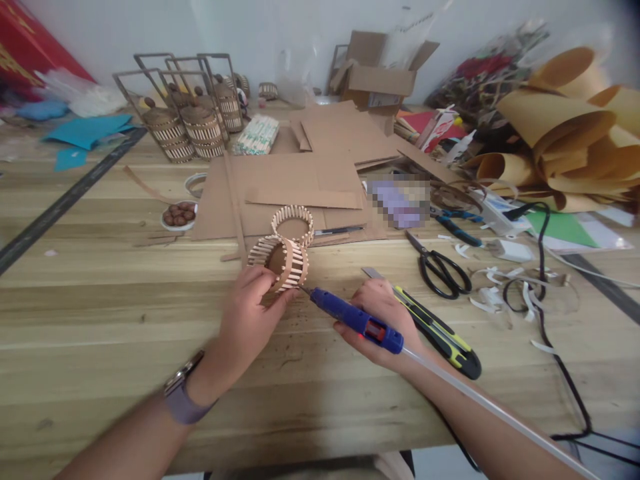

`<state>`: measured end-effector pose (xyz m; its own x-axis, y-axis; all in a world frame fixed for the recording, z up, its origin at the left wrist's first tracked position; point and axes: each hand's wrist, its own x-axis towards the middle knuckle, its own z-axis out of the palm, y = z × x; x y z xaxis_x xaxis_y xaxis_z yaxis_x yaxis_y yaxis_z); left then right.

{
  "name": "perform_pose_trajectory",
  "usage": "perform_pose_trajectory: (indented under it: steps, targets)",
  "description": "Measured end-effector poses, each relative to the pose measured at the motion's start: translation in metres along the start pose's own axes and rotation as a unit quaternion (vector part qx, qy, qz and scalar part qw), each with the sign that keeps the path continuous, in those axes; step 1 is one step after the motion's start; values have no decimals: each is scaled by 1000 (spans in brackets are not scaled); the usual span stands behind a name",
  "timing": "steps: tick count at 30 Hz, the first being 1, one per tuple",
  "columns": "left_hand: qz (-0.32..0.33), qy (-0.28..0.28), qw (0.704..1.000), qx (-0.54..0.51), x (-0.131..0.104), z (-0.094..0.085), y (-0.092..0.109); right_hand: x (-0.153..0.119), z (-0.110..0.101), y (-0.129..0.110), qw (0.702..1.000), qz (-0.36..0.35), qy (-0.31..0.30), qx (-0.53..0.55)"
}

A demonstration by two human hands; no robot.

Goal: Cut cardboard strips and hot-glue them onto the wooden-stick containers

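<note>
My left hand (257, 310) pinches the near lower edge of a small round basket (295, 265) built of short wooden sticks and a brown cardboard band. It is tilted, with its opening towards the left. Closed around a blue hot glue gun (340, 313) is my right hand (383, 313); the gun's nozzle meets or nearly meets the basket's lower right edge. A clear glue stick (450, 380) trails from the gun's back end. Just behind the basket stands a second stick ring (293, 223) on cardboard. Beside my right hand lies a yellow-and-black utility knife (440, 333).
Cardboard sheets (300, 173) cover the table's middle. Black scissors (443, 272), pliers (457, 223) and a black cord (543, 300) lie right. A bowl of brown nuts or beads (179, 215) sits left, with several handled stick lanterns (203, 130) behind. Brown paper rolls (565, 133) fill the right back.
</note>
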<state>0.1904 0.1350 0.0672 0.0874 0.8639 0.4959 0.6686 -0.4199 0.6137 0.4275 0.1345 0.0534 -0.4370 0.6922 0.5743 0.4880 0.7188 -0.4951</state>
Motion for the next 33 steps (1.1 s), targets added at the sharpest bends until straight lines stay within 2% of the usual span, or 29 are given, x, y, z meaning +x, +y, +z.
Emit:
perform_pose_trajectory:
  steps: [33]
  targets:
    - [-5,-9,1000,-1,0,0,-2,-1,0,-2,999,31,-2,-17]
